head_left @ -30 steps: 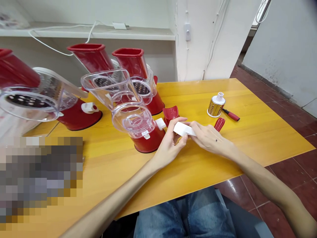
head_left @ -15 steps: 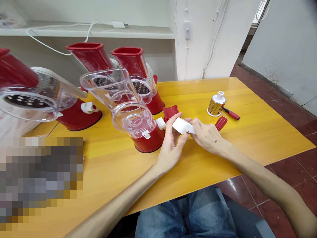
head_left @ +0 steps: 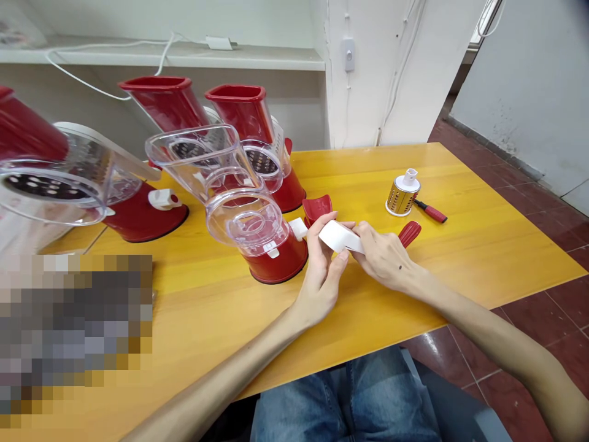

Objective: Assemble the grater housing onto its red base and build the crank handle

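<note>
Both my hands hold a white crank handle (head_left: 338, 236) with a red knob (head_left: 409, 232) just above the yellow table (head_left: 460, 258). My left hand (head_left: 322, 273) pinches the handle's near end between thumb and fingers. My right hand (head_left: 384, 258) grips the handle's middle, its fingers wrapped over it. Directly left of my hands stands a rotary grater (head_left: 251, 212) with a clear drum housing and a red base. A small red piece (head_left: 317, 207) lies behind my fingers.
A gold grater drum (head_left: 402, 193) with a white cap and a red-handled screwdriver (head_left: 430, 212) lie at the right. More red graters (head_left: 248, 132) stand at the back and left (head_left: 69, 178). A blurred patch covers the near left. My jeans show below the table edge.
The white handle has tilted and shifted a little left toward the grater. My left fingers have re-gripped its end; my right hand followed slightly.
</note>
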Demonstrator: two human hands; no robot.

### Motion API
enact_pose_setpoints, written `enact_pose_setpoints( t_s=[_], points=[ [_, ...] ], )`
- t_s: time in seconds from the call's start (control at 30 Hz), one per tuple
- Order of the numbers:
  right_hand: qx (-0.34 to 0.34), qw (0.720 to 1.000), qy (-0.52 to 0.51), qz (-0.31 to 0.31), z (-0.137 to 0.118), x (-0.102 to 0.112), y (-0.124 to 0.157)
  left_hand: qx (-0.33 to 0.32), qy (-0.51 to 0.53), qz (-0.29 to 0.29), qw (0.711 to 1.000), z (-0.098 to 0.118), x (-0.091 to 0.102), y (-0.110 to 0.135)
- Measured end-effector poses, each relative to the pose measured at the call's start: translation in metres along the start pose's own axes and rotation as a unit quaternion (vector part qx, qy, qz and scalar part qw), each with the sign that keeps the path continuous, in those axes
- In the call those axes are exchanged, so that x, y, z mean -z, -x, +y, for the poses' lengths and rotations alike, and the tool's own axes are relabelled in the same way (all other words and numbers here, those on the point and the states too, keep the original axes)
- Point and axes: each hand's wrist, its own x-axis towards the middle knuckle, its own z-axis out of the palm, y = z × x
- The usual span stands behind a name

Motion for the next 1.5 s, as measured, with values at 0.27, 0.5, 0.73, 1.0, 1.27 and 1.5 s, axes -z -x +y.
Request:
enact_pose_setpoints(
  t_s=[0.27, 0.5, 0.73, 1.0, 1.27, 1.5],
  points=[
    [-0.028, 0.998, -0.052, -0.007, -0.002, -0.007, 0.003, 0.019, -0.004, 0.000, 1.000, 0.004, 0.000, 0.001],
    [-0.018, 0.996, -0.082, -0.002, -0.005, 0.002, 0.003, 0.023, -0.073, -0.008, 0.997, 0.004, 0.004, -0.001],
    [-0.057, 0.979, -0.193, -0.043, 0.006, 0.004, 0.005, -0.025, -0.165, -0.028, 0.986, 0.008, 0.019, -0.009],
    [-0.069, 0.939, -0.311, -0.130, 0.020, 0.012, 0.000, -0.075, -0.195, -0.060, 0.976, 0.007, 0.023, -0.014],
    [-0.081, 0.929, -0.306, -0.190, 0.022, 0.015, 0.001, -0.033, -0.175, -0.024, 0.984, -0.001, 0.017, -0.011],
    [-0.086, 0.925, -0.306, -0.207, 0.030, 0.019, 0.000, -0.007, -0.152, -0.010, 0.988, -0.005, 0.013, -0.009]
  ],
)
